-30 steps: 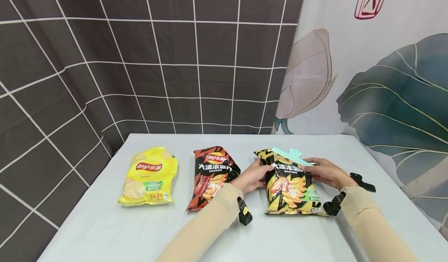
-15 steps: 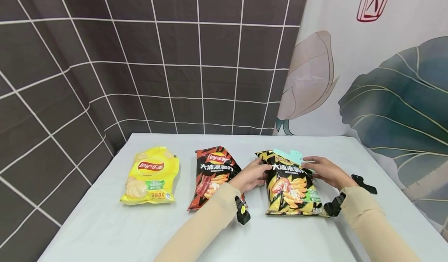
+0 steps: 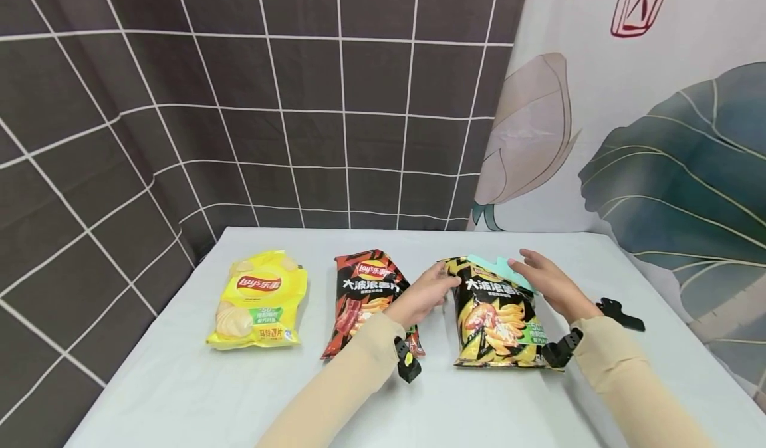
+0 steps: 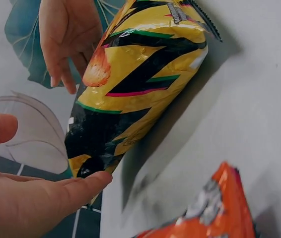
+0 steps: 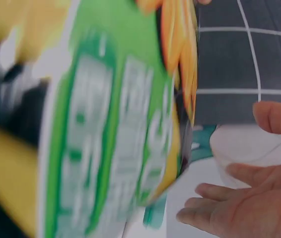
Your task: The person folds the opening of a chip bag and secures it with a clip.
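Observation:
A yellow and black chip bag lies on the white table, a mint-green bag clip across its top edge. My left hand is at the bag's upper left corner; in the left wrist view, its nearly straight fingers reach the bag's end without curling round it. Beyond the upper right corner is my right hand, its fingers spread. The right wrist view shows that hand's palm beside the bag, gripping nothing. Part of the clip is hidden behind the bag and near the right fingers.
A red and black chip bag lies left of this bag, partly under my left forearm. Farther left is a yellow chip bag. A black clip-shaped object lies right of my right wrist. A dark gridded cloth hangs behind the table.
Both hands have loosened from the yellow and black bag. The left has drawn slightly left; the right has lifted off the clip's end with fingers spreading. The bag and clip stay in place.

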The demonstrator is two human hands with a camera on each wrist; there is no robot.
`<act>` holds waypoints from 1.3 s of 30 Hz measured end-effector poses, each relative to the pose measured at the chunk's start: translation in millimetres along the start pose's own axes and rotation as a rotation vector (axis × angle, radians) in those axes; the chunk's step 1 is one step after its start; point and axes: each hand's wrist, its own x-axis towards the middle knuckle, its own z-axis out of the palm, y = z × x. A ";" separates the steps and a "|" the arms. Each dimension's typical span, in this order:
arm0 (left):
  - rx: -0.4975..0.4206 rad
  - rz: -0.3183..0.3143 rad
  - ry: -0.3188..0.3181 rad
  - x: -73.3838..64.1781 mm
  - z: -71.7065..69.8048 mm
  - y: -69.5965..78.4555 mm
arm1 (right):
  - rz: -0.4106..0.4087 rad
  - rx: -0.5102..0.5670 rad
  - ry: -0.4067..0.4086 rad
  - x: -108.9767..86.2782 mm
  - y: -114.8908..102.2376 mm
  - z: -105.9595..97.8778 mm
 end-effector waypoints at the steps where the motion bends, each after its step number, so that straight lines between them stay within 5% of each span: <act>1: 0.014 0.017 0.002 -1.3 -1.3 1.1 | -0.005 0.001 0.019 8.1 6.1 1.5; 4: 0.045 0.049 0.011 -5.7 -7.2 4.6 | -0.034 0.017 0.068 17.4 10.1 7.3; 10: 0.143 0.071 0.045 -17.2 -23.3 13.8 | -0.108 0.130 0.075 -40.6 -54.1 19.6; 14: 0.206 0.096 0.075 -25.1 -35.0 18.7 | -0.149 0.179 0.097 -59.0 -77.6 29.4; 28: 0.356 0.162 0.239 -46.0 -93.4 15.1 | -0.161 0.350 -0.008 -68.2 -109.6 68.0; 39: 0.297 0.114 0.370 -50.4 -125.5 0.2 | -0.132 0.466 -0.125 -67.0 -113.8 99.2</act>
